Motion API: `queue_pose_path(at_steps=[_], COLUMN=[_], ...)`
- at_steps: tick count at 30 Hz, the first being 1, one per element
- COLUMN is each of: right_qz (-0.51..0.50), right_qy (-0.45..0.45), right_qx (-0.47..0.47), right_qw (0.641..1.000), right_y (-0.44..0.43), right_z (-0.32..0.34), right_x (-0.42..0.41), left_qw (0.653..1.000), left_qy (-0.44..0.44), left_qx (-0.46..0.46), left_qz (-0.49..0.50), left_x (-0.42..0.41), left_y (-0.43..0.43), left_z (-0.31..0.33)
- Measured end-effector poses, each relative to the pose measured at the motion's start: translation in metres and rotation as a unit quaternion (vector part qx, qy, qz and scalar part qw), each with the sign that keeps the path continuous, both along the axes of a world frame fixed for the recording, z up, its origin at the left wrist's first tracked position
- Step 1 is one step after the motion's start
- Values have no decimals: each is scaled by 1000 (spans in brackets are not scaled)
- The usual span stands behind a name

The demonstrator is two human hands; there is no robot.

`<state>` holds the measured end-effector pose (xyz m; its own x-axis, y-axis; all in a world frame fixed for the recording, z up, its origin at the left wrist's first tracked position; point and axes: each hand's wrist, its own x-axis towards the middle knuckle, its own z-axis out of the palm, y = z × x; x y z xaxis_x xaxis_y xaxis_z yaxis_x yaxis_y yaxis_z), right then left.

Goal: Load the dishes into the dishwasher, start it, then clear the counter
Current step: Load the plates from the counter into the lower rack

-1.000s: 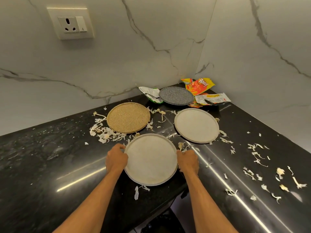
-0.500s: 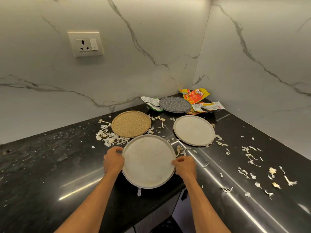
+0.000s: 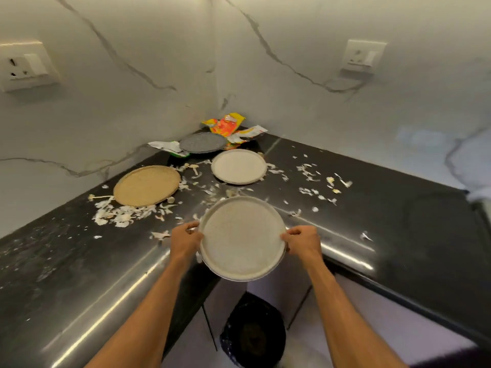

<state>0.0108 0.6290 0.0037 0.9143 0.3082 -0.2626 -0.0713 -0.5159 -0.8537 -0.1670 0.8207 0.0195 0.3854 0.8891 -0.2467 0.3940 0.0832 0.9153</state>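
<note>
Holding the pale grey plate [image 3: 241, 239] by its two sides, I am closing my left grip [image 3: 186, 241] round its left rim and my right grip [image 3: 303, 241] round its right rim, fingers curled over the edge on each side. The plate is sitting face up at the inner corner of the black table [image 3: 398, 208], its near half hanging out past the table edge; I cannot tell whether its far edge is touching the surface. Below that overhang, on the floor, a bin with a black liner [image 3: 253, 333] is standing open.

Three more plates are lying flat on the table, well apart from my grips. A tan plate [image 3: 147, 185] is lying to the left, a white plate [image 3: 239, 166] is lying beyond the one I am holding, and a dark grey plate [image 3: 203, 142] is lying farthest back, near the wall corner. Crumpled snack wrappers [image 3: 225, 123] are lying just behind and partly under that dark plate. Pale peel scraps [image 3: 122, 212] are littering the table, thickest just in front of the tan plate and scattered to the right of the white one. Two wall sockets [image 3: 24, 66] [image 3: 362, 57] are showing on the marbled wall, one on each side.
</note>
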Motion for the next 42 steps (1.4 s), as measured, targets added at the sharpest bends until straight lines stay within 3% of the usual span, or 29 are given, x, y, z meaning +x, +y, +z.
queue_pose_path(at_steps=[11,25,30,38,42], right_qz=[-206,-424,-491,-584,-636], right_qy=[-12,16,41,94,99], right_qx=[-21,-37,-28,4,-13], right_qw=[978,905,870,807,766], right_y=[-223,-543,-610,-650,-658], right_z=[3,-37,-50,-70,-86], right_x=[-37,-146,-194,-241,-260], left_qw=[961,857,808,734,671], left_qy=[19,36,40,60,65], left_qx=[7,-17,-18,36,51], left_qz=[-276,-514,-587,-676,-737], left_x=[67,91,89,109,120], left_y=[-154,-462,-544,-622,-663], left_z=[-29,-51,-60,-85,-103])
